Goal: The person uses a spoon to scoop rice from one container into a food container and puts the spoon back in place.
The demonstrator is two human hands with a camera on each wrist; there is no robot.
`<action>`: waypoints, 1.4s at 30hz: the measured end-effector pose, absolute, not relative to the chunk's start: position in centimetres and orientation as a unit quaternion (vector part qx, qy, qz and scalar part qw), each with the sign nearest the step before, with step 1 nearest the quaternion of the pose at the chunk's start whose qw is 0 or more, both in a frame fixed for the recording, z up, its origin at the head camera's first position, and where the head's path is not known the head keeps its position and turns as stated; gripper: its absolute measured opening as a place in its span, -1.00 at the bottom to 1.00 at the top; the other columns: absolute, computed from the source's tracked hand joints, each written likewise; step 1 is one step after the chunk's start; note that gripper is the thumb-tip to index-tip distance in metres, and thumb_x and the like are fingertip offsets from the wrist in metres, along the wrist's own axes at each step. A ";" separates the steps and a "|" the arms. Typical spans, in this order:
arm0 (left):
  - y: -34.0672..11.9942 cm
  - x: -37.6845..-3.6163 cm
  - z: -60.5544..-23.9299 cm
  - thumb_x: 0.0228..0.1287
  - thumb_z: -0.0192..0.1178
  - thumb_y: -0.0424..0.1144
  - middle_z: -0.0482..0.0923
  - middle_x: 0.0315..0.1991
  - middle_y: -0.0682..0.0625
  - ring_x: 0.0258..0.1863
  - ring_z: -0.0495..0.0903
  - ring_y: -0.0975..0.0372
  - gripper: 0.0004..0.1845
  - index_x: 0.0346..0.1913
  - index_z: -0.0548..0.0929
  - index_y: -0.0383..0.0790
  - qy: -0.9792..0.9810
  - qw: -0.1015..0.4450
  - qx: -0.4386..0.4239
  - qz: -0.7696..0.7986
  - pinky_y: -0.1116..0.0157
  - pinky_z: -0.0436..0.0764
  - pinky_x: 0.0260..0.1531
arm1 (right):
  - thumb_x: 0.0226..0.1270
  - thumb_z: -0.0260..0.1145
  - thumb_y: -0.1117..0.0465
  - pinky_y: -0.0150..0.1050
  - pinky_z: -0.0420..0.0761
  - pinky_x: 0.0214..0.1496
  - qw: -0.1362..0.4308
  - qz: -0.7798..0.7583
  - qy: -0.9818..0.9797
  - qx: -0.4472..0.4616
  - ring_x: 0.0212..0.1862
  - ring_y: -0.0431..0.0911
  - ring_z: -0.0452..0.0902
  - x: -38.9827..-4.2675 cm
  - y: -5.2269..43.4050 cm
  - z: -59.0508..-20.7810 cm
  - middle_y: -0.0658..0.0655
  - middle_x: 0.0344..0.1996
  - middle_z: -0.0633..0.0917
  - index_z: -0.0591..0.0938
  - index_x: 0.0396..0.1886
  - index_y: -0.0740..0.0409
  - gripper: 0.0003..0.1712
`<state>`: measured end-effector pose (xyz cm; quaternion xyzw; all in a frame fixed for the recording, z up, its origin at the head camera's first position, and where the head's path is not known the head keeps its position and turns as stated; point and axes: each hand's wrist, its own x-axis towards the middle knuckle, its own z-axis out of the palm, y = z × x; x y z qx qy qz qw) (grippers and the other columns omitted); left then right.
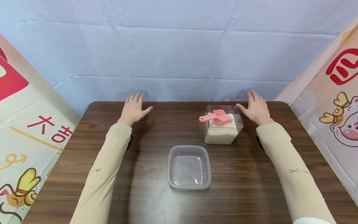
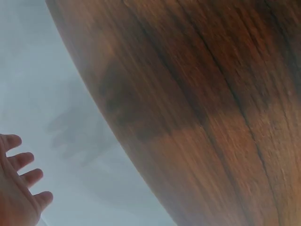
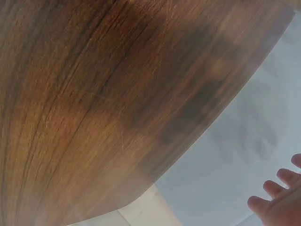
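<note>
My left hand (image 1: 133, 110) is stretched over the far left part of the table, fingers straight and thumb spread, holding nothing. In the left wrist view the left hand (image 2: 19, 188) shows at the lower left edge. On the far right my right hand (image 1: 255, 109) is likewise spread, its thumb overlapping the corner of a clear square canister (image 1: 237, 124) in the head view. White rice (image 1: 221, 136) partly fills that canister. A pink scoop (image 1: 221, 116) lies across its top, handle pointing left. The right wrist view shows the right hand (image 3: 280, 202) at lower right.
A shallow clear plastic container (image 1: 189, 185), without a lid, sits at mid-table in front of the canister. The dark wooden table (image 1: 156, 130) ends at a far edge beside a pale cloth backdrop (image 1: 173, 56). Printed cloths (image 1: 335, 124) hang at both sides.
</note>
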<state>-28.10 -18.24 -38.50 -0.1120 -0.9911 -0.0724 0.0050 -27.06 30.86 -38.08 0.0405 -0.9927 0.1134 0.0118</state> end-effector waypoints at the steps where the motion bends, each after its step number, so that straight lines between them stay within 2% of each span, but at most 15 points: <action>1: -18.1 -28.1 -38.5 0.25 -0.19 0.32 -0.11 0.40 -0.27 0.37 -0.12 -0.10 -0.10 0.41 -0.04 -0.30 -0.991 0.004 -0.114 -0.072 -0.09 -0.09 0.34 | 0.29 -0.14 -0.35 0.26 -0.19 0.35 0.013 0.112 -0.993 0.043 0.33 0.36 -0.22 -27.0 30.8 -38.1 0.47 0.34 -0.09 -0.09 0.38 0.41 0.03; 6: -17.6 -28.0 -38.3 0.26 -0.18 0.30 -0.08 0.39 -0.27 0.37 -0.11 -0.09 -0.12 0.39 0.00 -0.32 -0.990 -0.001 -0.121 -0.079 -0.06 -0.08 0.35 | 0.30 -0.13 -0.34 0.21 -0.15 0.37 0.011 0.115 -0.992 0.049 0.33 0.36 -0.19 -27.0 30.7 -37.9 0.50 0.32 -0.06 -0.06 0.36 0.44 0.02; 18: -16.0 -27.9 -37.6 0.26 -0.14 0.26 0.03 0.35 -0.28 0.34 0.02 -0.08 -0.17 0.36 0.10 -0.34 -0.986 -0.011 -0.140 -0.094 -0.01 0.03 0.34 | 0.28 -0.16 -0.37 0.26 0.01 0.30 0.009 0.122 -0.991 0.055 0.30 0.37 -0.11 -26.7 30.3 -37.8 0.49 0.30 0.02 0.01 0.35 0.44 0.03; 29: -14.8 -27.4 -36.8 0.28 -0.10 0.21 0.17 0.28 -0.28 0.27 0.15 -0.08 -0.22 0.32 0.18 -0.37 -0.984 -0.019 -0.159 -0.085 -0.01 0.21 0.27 | 0.32 -0.14 -0.30 0.23 0.06 0.30 0.019 0.148 -0.987 0.064 0.28 0.35 -0.02 -26.4 29.6 -37.5 0.48 0.26 0.12 0.11 0.31 0.46 -0.06; 42: -13.3 -27.1 -36.2 0.31 -0.13 0.18 0.23 0.25 -0.26 0.25 0.21 -0.06 -0.27 0.30 0.24 -0.36 -0.981 -0.026 -0.178 -0.066 0.01 0.28 0.23 | 0.37 -0.14 -0.23 0.23 0.14 0.26 0.030 0.161 -0.983 0.085 0.23 0.34 0.09 -25.9 29.1 -37.0 0.51 0.18 0.24 0.20 0.24 0.49 -0.15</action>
